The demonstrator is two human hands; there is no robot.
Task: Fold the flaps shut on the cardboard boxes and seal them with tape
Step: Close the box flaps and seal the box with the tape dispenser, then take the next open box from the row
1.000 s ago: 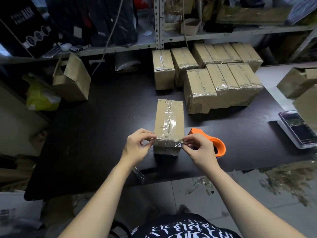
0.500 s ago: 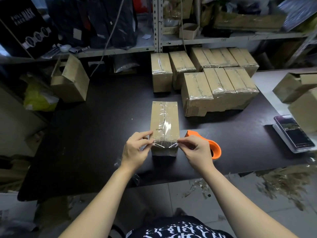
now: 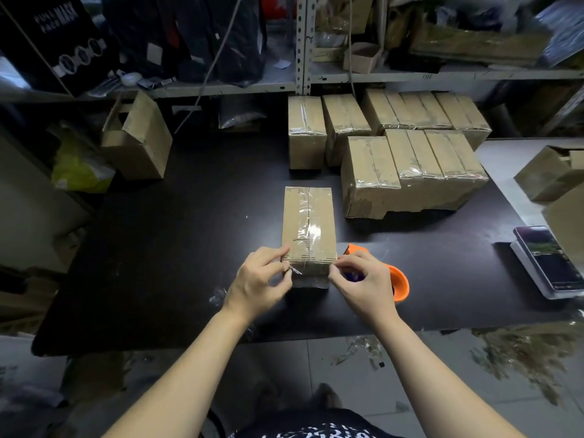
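Box (image 3: 322, 213) flaps closed, contents hidden.
My left hand (image 3: 257, 281) and right hand (image 3: 361, 279) each pinch the clear tape (image 3: 308, 230) at its near corners, beside the orange dispenser (image 3: 399, 281).

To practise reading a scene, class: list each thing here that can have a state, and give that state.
near box: flaps shut.
tape: stuck along the top seam, end folded over near edge.
left hand: pinches tape at near left corner.
right hand: pinches tape at near right corner.
tape dispenser: set down on table.
far boxes: taped shut.
left box: flaps open.
phone: screen lit.
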